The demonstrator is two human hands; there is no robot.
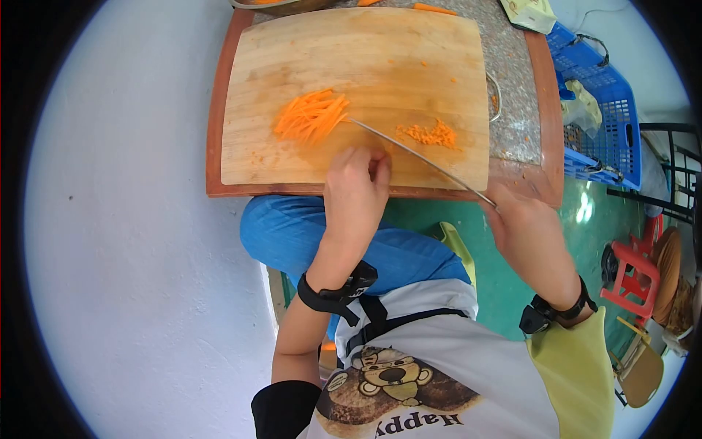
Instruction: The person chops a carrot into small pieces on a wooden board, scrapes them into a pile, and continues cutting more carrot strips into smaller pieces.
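Note:
A wooden cutting board (351, 51) lies on the table. My right hand (530, 230) grips a knife (428, 161), whose thin blade slants across the board with its tip beside a pile of carrot strips (311, 117). My left hand (358, 183) is over the board's near edge, left of the blade, with its fingers curled together. Whatever those fingers may hold is hidden. To the right of the blade sits a small heap of diced carrot (433, 134).
A metal bowl (281, 7) and a carrot piece (436, 9) are at the table's far side. A wall (131, 219) stands close on the left. Blue plastic baskets (603, 110) and a red stool (632, 274) are to the right. A person's leg (665, 267) shows beside the stool.

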